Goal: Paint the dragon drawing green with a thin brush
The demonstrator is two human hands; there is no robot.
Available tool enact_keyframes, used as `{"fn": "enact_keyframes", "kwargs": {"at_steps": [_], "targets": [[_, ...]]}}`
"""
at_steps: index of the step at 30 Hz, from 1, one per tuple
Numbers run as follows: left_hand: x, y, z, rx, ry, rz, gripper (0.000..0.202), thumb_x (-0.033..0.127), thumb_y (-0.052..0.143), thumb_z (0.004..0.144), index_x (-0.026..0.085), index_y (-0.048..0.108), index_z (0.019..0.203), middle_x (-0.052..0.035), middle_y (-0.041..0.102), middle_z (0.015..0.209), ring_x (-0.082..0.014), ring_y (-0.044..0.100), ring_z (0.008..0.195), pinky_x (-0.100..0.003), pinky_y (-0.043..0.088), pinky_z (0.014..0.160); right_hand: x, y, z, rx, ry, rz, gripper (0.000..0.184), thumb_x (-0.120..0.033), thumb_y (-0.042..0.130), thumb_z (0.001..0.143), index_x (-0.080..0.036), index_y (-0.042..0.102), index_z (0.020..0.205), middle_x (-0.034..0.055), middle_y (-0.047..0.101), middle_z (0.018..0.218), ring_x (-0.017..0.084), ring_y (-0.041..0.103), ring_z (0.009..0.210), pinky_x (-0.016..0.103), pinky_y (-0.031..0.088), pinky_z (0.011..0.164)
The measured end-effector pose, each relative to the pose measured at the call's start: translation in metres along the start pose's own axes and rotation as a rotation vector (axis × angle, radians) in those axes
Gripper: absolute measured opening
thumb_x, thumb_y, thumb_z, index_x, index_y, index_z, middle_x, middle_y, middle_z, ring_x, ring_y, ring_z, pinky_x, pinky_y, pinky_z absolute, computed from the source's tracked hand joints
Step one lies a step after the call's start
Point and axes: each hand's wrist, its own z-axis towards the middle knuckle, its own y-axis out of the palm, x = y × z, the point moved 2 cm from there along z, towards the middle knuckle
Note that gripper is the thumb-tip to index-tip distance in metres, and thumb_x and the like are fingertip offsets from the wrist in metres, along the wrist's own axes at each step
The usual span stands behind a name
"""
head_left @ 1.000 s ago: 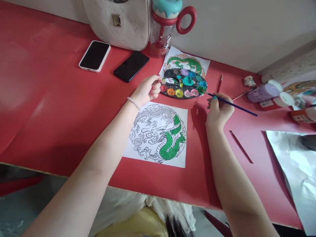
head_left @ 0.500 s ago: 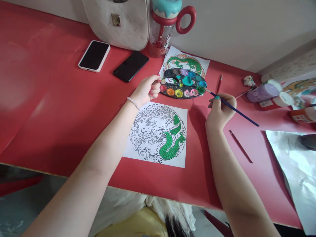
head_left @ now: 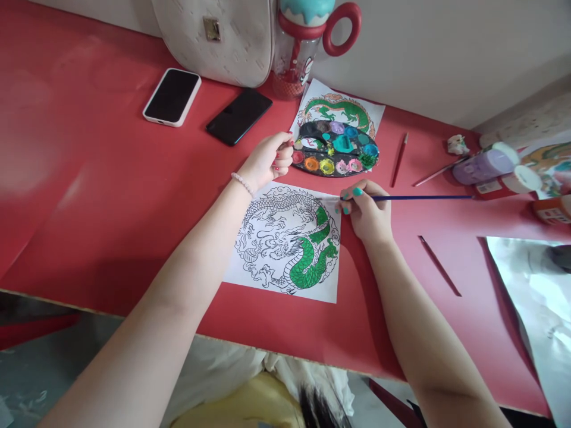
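Observation:
A white sheet with a dragon outline (head_left: pixel 285 244), partly filled in green, lies on the red table (head_left: pixel 111 196). My right hand (head_left: pixel 366 211) is closed on a thin blue paintbrush (head_left: pixel 419 197), its tip over the sheet's upper right corner. My left hand (head_left: pixel 267 161) has its fingers curled against the left edge of a dark paint palette (head_left: pixel 335 151) with many coloured wells. The palette rests on a second, coloured dragon print (head_left: pixel 339 107).
Two phones (head_left: pixel 172 96) (head_left: pixel 239 116) lie at the back left before a white bag (head_left: pixel 223 35) and a bottle with a red ring handle (head_left: pixel 307 41). Loose brushes (head_left: pixel 399 159) (head_left: pixel 439 273), paint bottles (head_left: pixel 484 166) and a foil sheet (head_left: pixel 530 297) are at the right.
My right hand has carried the brush from the palette's right edge down and left to the drawing's upper right corner. The brush now lies level. My left hand has stayed at the palette.

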Motion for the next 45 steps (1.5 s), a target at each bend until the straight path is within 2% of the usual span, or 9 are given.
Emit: {"fn": "enact_keyframes", "kwargs": {"at_steps": [3, 9, 16, 22, 26, 29, 38, 45], "targets": [[-0.0001, 0.0001, -0.0006, 0.006, -0.011, -0.020, 0.024, 0.018, 0.038, 0.087, 0.017, 0.036, 0.063, 0.0103, 0.017, 0.043, 0.0002, 0.020, 0.030, -0.013, 0.012, 0.033, 0.0016, 0.0004, 0.0004, 0.020, -0.015, 0.030, 0.032, -0.040, 0.064, 0.072, -0.021, 0.044, 0.057, -0.0076, 0.039, 0.044, 0.004, 0.030, 0.035, 0.024, 0.041, 0.041], [0.0000, 0.0005, -0.0006, 0.014, -0.020, -0.033, 0.026, 0.019, 0.039, 0.088, 0.018, 0.035, 0.062, 0.0099, 0.017, 0.043, -0.0003, 0.018, 0.031, -0.015, 0.011, 0.034, -0.0011, 0.0035, -0.0003, -0.006, -0.036, 0.014, 0.035, -0.043, 0.054, 0.080, -0.021, 0.045, 0.054, -0.0077, 0.030, 0.036, 0.007, 0.033, 0.033, 0.023, 0.040, 0.038], [0.0014, 0.0031, -0.0018, 0.021, 0.020, 0.084, 0.030, 0.017, 0.034, 0.089, 0.017, 0.033, 0.060, 0.0094, 0.015, 0.043, -0.0006, 0.015, 0.032, -0.016, 0.009, 0.036, -0.0004, 0.0042, -0.0015, -0.018, -0.052, -0.001, 0.035, -0.041, 0.053, 0.082, -0.020, 0.046, 0.054, -0.0075, 0.032, 0.036, 0.007, 0.035, 0.032, 0.023, 0.038, 0.037], [0.0017, 0.0038, -0.0028, 0.035, 0.011, 0.056, 0.029, 0.018, 0.035, 0.089, 0.017, 0.034, 0.060, 0.0095, 0.015, 0.043, -0.0002, 0.017, 0.032, -0.016, 0.009, 0.036, 0.0025, -0.0004, -0.0006, -0.071, 0.014, 0.001, 0.034, -0.047, 0.052, 0.079, -0.019, 0.056, 0.062, -0.0024, 0.050, 0.048, 0.008, 0.047, 0.037, 0.023, 0.036, 0.036], [0.0014, 0.0031, -0.0033, 0.049, -0.002, 0.036, 0.028, 0.019, 0.037, 0.090, 0.017, 0.035, 0.061, 0.0097, 0.016, 0.043, -0.0001, 0.017, 0.032, -0.016, 0.010, 0.036, 0.0013, -0.0009, -0.0023, -0.081, -0.006, -0.083, 0.035, -0.041, 0.063, 0.074, -0.019, 0.047, 0.053, -0.0057, 0.044, 0.040, 0.005, 0.039, 0.034, 0.021, 0.036, 0.037], [0.0014, 0.0029, -0.0035, 0.064, 0.001, 0.063, 0.028, 0.019, 0.036, 0.090, 0.016, 0.036, 0.062, 0.0099, 0.017, 0.042, -0.0003, 0.016, 0.033, -0.016, 0.012, 0.037, -0.0008, 0.0010, -0.0038, -0.073, -0.019, -0.172, 0.037, -0.039, 0.064, 0.074, -0.019, 0.043, 0.051, -0.0075, 0.039, 0.037, 0.004, 0.034, 0.033, 0.020, 0.036, 0.038], [0.0007, 0.0025, -0.0029, 0.061, -0.009, 0.022, 0.027, 0.021, 0.042, 0.089, 0.017, 0.035, 0.064, 0.0100, 0.016, 0.044, 0.0002, 0.016, 0.033, -0.016, 0.011, 0.037, -0.0058, 0.0055, -0.0049, -0.086, -0.036, -0.308, 0.042, -0.048, 0.061, 0.074, -0.019, 0.041, 0.051, -0.0066, 0.038, 0.039, 0.004, 0.037, 0.037, 0.019, 0.033, 0.038], [0.0010, 0.0025, -0.0026, 0.062, -0.012, 0.037, 0.027, 0.021, 0.039, 0.090, 0.017, 0.035, 0.065, 0.0097, 0.015, 0.045, 0.0000, 0.015, 0.033, -0.016, 0.011, 0.036, -0.0063, 0.0060, -0.0049, -0.094, -0.044, -0.356, 0.043, -0.050, 0.059, 0.075, -0.019, 0.040, 0.052, -0.0060, 0.038, 0.040, 0.005, 0.039, 0.039, 0.019, 0.031, 0.038]]}}
